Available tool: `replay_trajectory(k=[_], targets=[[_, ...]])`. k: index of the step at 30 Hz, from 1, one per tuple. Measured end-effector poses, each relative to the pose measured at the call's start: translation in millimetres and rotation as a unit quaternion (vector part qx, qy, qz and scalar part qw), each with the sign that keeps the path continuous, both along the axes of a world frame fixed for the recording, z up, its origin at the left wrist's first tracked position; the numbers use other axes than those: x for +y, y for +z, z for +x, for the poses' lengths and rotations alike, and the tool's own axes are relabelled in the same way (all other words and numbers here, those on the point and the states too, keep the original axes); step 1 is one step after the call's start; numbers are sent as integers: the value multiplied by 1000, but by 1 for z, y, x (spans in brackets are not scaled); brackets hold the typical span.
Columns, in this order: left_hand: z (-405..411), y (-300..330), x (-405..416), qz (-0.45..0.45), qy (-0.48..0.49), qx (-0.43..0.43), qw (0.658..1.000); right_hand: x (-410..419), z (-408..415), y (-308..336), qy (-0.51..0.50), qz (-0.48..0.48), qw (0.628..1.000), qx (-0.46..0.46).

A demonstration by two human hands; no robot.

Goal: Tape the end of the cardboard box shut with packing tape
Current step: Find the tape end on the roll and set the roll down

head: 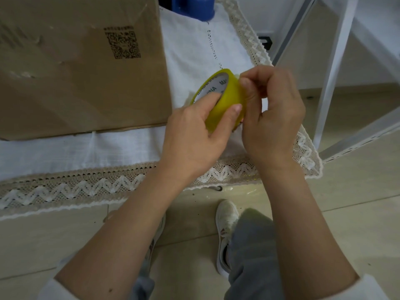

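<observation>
A large brown cardboard box (82,66) with a printed QR code lies on the table at the upper left. A yellow roll of packing tape (225,100) is held above the table's right part, to the right of the box and apart from it. My left hand (194,135) grips the roll, thumb inside the white core and fingers around the outside. My right hand (272,113) presses its curled fingertips against the roll's outer face on the right side, pinching at the tape surface. Whether a loose tape end is lifted is hidden by the fingers.
A white tablecloth (194,53) with a lace zigzag border covers the table. A blue object (201,7) stands at the back edge. A white metal frame (333,79) rises to the right. Below are the tiled floor and my white shoes (225,234).
</observation>
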State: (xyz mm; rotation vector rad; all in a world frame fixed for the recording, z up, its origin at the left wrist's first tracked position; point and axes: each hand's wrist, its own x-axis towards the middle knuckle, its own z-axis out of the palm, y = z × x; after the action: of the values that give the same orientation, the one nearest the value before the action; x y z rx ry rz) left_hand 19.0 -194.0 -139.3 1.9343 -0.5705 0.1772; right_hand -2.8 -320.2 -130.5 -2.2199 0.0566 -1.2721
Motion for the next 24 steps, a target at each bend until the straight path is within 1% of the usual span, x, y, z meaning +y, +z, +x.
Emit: replay_trajectory(k=[7, 10, 13, 18, 22, 24], targets=[[6, 4, -7, -21, 56, 5, 998, 8, -5, 5, 5, -17, 999, -37], [2, 4, -8, -3, 48, 7, 999, 5, -7, 7, -2, -12, 999, -39], [3, 4, -10, -5, 51, 21, 998, 6, -8, 7, 5, -18, 999, -43], [6, 6, -10, -30, 52, 54, 997, 7, -10, 10, 26, -16, 997, -75], [3, 9, -10, -24, 55, 63, 996, 9, -11, 12, 28, -28, 996, -85], [3, 11, -9, -42, 61, 76, 994, 11, -10, 13, 30, -31, 995, -89]])
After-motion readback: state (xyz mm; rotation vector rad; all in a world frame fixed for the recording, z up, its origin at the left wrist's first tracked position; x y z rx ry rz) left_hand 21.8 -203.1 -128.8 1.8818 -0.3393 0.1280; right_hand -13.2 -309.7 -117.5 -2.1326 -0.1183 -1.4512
